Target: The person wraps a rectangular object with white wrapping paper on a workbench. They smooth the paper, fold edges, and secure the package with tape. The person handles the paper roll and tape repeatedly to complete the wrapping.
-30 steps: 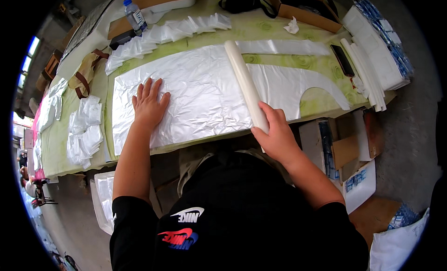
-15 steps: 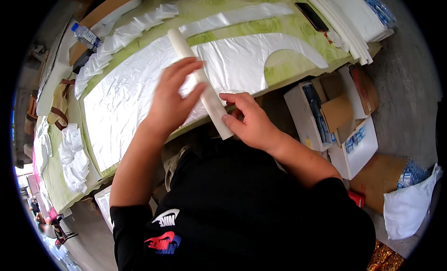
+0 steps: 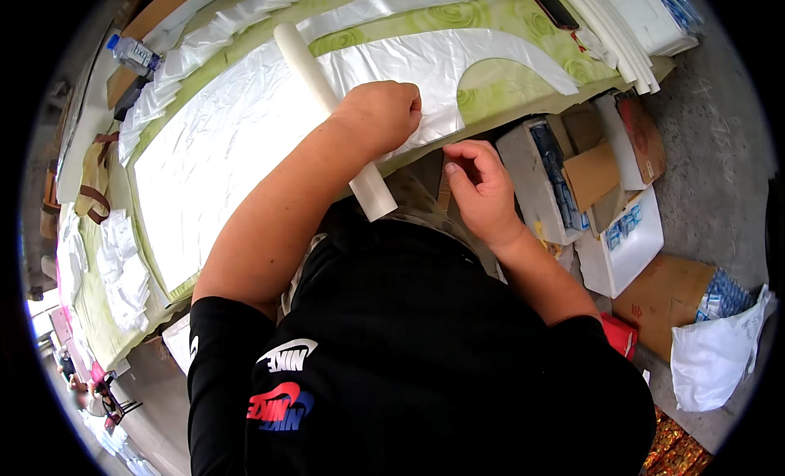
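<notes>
A blue-capped bottle stands at the left of a green, rose-patterned tablecloth, with a beige bag with brown straps nearer the viewer, while a dark phone lies toward the far right. Beside the table, an open white foam box stands near a brown carton, blue-and-white packets and a white sack; shiny orange-gold material glints at lower right.
</notes>
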`<state>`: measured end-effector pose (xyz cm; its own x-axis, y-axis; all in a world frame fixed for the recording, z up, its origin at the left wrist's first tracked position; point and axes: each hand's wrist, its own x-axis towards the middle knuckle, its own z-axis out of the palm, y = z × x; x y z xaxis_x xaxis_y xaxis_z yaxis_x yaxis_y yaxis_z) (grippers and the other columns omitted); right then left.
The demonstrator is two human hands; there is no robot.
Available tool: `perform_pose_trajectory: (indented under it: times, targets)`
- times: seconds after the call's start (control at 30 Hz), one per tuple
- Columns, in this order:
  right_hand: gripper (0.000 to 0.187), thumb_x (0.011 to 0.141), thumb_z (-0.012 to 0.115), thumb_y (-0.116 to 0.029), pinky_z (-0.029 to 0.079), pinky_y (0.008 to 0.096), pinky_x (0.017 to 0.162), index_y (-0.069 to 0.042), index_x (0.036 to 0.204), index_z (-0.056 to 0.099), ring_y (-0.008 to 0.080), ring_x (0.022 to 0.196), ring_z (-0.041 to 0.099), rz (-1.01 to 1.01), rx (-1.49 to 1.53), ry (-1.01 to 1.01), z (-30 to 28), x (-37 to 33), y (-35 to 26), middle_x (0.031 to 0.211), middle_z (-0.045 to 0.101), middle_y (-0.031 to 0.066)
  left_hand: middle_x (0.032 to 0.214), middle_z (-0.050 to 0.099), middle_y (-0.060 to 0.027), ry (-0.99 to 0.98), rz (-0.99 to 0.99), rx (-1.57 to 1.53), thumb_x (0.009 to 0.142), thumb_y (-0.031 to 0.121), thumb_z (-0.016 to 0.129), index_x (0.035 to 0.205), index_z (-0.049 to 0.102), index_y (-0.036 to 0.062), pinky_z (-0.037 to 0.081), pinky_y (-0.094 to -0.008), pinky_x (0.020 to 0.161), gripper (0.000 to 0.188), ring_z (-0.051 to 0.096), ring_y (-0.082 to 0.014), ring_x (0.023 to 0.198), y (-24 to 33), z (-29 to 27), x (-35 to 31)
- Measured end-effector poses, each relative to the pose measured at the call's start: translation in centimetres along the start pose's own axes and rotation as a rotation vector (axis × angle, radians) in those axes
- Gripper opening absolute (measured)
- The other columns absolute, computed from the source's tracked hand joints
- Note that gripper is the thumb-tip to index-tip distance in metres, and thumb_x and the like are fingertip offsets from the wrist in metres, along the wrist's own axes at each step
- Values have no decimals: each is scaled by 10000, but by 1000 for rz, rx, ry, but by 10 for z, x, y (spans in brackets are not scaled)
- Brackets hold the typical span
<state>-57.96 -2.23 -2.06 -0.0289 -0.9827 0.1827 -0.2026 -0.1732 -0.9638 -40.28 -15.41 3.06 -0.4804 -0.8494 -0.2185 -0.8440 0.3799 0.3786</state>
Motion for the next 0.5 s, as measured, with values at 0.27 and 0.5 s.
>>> perform_pose_trajectory:
  times: [0.27,0.5]
  targets:
    - [281,820,689,-27,528,421,882,-65,1098,681,342,999,627,-454,-509,-49,-5,35,0,1172,667,110,1035,730,-117,170,120,-113,900,243,678,1117,704,101,567,-398,870,261,714,-298,969,3,9,-4]
    - [253,823,685,-27,534,408,914,-71,1072,692,334,1070,644,-328,-487,-111,3,30,4,1295,657,127,1120,713,-131,-28,83,-263,859,256,745,1214,694,82,560,-376,929,399,704,-289,1061,3,2,0]
